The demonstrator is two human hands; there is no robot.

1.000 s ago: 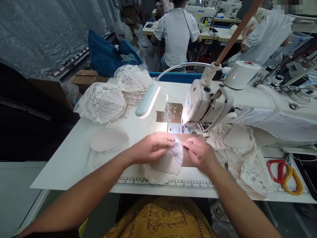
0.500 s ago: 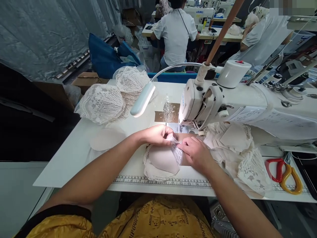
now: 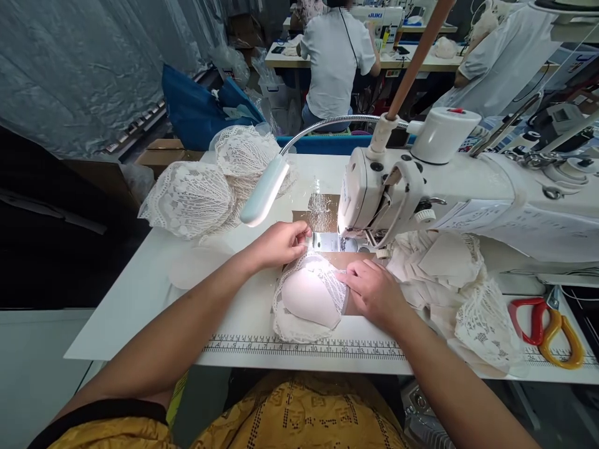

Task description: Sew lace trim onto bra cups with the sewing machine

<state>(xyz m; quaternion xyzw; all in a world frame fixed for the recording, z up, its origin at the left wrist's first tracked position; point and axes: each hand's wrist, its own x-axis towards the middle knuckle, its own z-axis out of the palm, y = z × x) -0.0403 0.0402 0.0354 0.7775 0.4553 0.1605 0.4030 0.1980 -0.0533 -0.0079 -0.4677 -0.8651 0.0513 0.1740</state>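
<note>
A white lace bra cup [image 3: 309, 299] with a smooth pale pad lies on the table before me, below the needle area of the sewing machine [image 3: 374, 193]. At its upper left edge my left hand [image 3: 283, 243] is closed, thumb and fingers pinched together at the lace; the fingertips cover the exact hold. My right hand [image 3: 372, 287] grips the cup's right lace edge, with the index finger stretched over it and the other fingers curled. The lace between the two hands is spread out under the machine's light.
Lace cups [image 3: 189, 199] are piled at the back left, below a lamp [image 3: 266, 190]. A loose pale pad [image 3: 199, 265] lies left. More lace pieces [image 3: 484, 318] and red-and-yellow scissors [image 3: 547, 327] are at right. A ruler strip [image 3: 304, 349] runs along the front edge. Co-workers [image 3: 334, 65] sit beyond.
My left hand has moved up and left, apart from my right hand. The lace that was bunched between them now lies spread flat. My right hand has hardly moved.
</note>
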